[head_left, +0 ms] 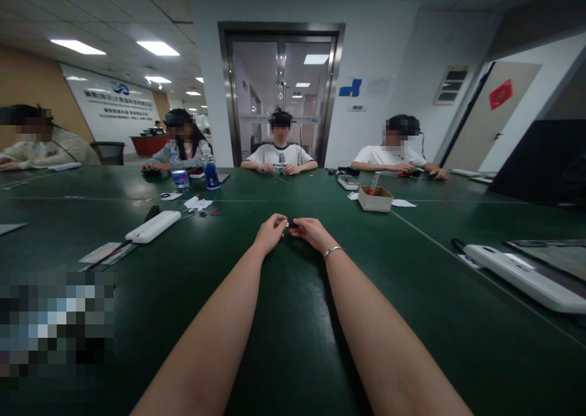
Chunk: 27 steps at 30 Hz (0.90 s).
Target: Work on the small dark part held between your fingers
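Note:
My left hand (270, 233) and my right hand (312, 233) meet just above the green table (288, 318), arms stretched forward. Between their fingertips is a small black object with a shiny end (291, 223), too small for its kind to show. The fingers of my right hand are closed on its dark part. My left thumb and fingers pinch at the bright end, and part of it is hidden behind them. A silver bracelet (332, 251) circles my right wrist.
White power strips (154, 227) (522, 275) lie left and right. A small box (375, 200) stands ahead to the right. Bottles (180, 175) (211, 175) and paper scraps (198, 203) are ahead to the left. Several people sit across the table, their hands on small items.

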Tool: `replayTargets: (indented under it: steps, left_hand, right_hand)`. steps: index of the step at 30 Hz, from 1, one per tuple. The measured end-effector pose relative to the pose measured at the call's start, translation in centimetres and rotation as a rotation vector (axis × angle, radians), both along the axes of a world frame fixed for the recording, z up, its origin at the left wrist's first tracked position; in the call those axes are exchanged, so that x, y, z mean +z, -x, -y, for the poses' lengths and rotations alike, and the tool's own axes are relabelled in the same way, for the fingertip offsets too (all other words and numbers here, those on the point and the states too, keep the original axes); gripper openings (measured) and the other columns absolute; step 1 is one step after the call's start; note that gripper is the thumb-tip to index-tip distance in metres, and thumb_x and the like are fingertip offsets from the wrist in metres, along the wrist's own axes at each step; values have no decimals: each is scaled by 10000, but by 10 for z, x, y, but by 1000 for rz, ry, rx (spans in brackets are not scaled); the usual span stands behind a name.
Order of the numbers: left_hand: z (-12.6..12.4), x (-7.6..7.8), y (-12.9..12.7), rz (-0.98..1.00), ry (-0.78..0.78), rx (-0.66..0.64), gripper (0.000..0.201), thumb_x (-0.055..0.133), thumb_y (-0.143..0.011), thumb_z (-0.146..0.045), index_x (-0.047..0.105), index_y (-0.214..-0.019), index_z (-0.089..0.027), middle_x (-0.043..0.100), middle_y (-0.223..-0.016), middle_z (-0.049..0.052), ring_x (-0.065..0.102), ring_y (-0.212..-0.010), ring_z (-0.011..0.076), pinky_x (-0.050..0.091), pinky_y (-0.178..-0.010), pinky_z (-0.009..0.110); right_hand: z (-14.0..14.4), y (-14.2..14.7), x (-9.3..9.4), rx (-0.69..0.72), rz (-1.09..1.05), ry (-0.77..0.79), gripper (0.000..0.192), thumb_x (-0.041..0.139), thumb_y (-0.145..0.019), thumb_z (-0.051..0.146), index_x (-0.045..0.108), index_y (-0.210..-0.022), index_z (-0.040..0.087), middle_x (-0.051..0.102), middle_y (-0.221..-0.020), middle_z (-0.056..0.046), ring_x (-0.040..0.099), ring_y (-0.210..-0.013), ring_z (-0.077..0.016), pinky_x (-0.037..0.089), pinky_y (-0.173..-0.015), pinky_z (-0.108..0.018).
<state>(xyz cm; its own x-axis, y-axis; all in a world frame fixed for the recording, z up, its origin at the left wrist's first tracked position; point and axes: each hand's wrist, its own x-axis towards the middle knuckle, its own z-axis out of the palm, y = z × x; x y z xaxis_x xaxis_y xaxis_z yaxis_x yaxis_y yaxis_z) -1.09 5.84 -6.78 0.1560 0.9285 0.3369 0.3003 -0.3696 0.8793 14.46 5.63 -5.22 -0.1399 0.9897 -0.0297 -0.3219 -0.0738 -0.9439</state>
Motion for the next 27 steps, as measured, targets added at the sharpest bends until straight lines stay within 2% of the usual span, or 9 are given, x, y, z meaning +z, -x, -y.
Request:
replayTargets:
  steps: [2, 7, 11, 16, 21, 25, 27]
  left_hand:
    - [1, 1, 0, -2, -9, -4, 248, 518, -819, -322, 585, -1018, -190, 616, -826, 22, 557, -579, 91, 456, -590, 230]
    - [0, 0, 0, -7, 10, -27, 266, 425, -859, -348, 590, -986, -182, 581, -688, 0, 522, -545, 96, 419, -536, 218]
    - [-1, 0, 0, 16, -6, -18, 240, 502, -814, -292, 594, -1011, -189, 617, -831, 23, 545, -579, 88, 442, -576, 223]
    - [-1, -1, 0, 5, 0, -24, 250, 422, -864, -320, 598, -980, -186, 595, -700, 6, 522, -538, 93, 433, -549, 222]
    - [-1, -2, 0, 11, -13, -23, 242, 516, -823, -313, 592, -1015, -188, 626, -833, 27, 557, -573, 90, 458, -578, 228]
    - [1, 1, -1, 5, 10, -26, 242, 460, -854, -322, 596, -992, -178, 613, -753, 19, 550, -559, 98, 457, -568, 232]
    - [3, 3, -1, -1, 10, -18, 245, 473, -848, -333, 598, -994, -179, 621, -797, 27, 557, -572, 99, 461, -582, 238]
  right_hand:
    - [0, 0, 0, -3, 0, 3, 108, 604, -814, 40, 620, -714, 76, 644, -667, -73, 641, -567, -136, 555, -536, -213]
    - [0, 1, 0, 13, 14, 4, 146, 551, -839, 32, 617, -719, 82, 648, -649, -73, 638, -565, -133, 558, -544, -214]
    - [0, 1, 1, 6, 8, 9, 111, 588, -825, 42, 615, -724, 80, 644, -643, -71, 634, -548, -133, 560, -540, -221]
    - [-1, 1, 0, 18, 9, -4, 109, 592, -827, 48, 617, -727, 82, 647, -655, -74, 644, -562, -140, 558, -540, -220]
    - [0, 1, 0, 12, 13, -1, 141, 551, -844, 29, 621, -727, 69, 647, -661, -79, 637, -546, -135, 554, -532, -220]
    - [2, 2, 2, 17, 17, -6, 155, 541, -848, 22, 619, -722, 64, 643, -663, -81, 642, -554, -138, 551, -534, -217]
    - [3, 2, 2, 10, 25, -4, 154, 544, -849, 26, 616, -719, 68, 643, -665, -79, 643, -556, -138, 550, -532, -216]
